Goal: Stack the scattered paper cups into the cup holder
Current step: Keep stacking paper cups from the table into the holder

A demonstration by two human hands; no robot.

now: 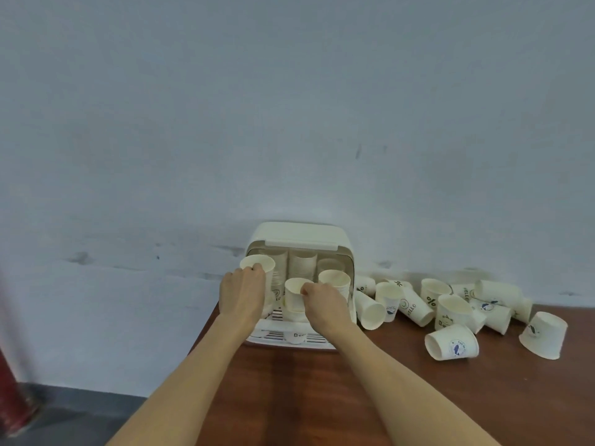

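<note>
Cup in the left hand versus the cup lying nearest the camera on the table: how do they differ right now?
The cup in the left hand is upright, mouth up; the lying cup is tipped on its side, mouth facing left. The held cup is gripped at the rim by the left hand at the cup holder; the lying cup rests untouched on the table. A blue round logo shows plainly on the lying cup. Both are white paper cups.

The cup holder point(299, 235) looks like smooth cream plastic with a soft sheen. The cups point(450, 346) are matt paper. The table point(322, 397) is glossy dark wood. The wall point(289, 107) is matt and slightly scuffed.
</note>
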